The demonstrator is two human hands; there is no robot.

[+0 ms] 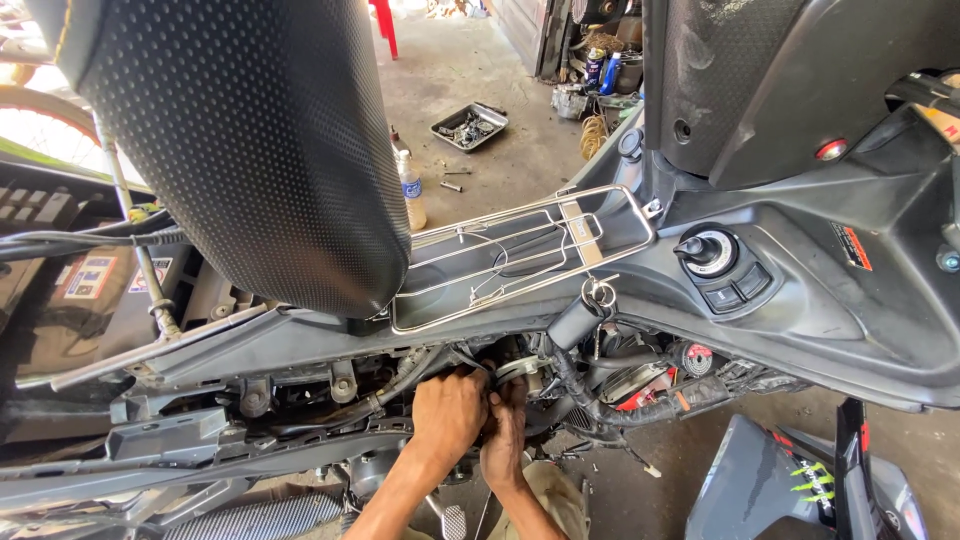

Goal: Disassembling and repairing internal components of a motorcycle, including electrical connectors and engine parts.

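Observation:
Both my hands reach into the open frame of a scooter whose side panels are off. My left hand has its fingers curled into the engine bay just under the grey frame rail. Pressed against it, my right hand has fingers tucked in among black hoses and cables. What the fingers grip is hidden behind the hands. The raised black seat stands tilted up at the upper left.
A chrome wire rack lies across the footboard. The ignition switch with keys hanging below sits on the right. A removed body panel rests at lower right. On the concrete floor beyond stand a plastic bottle and a parts tray.

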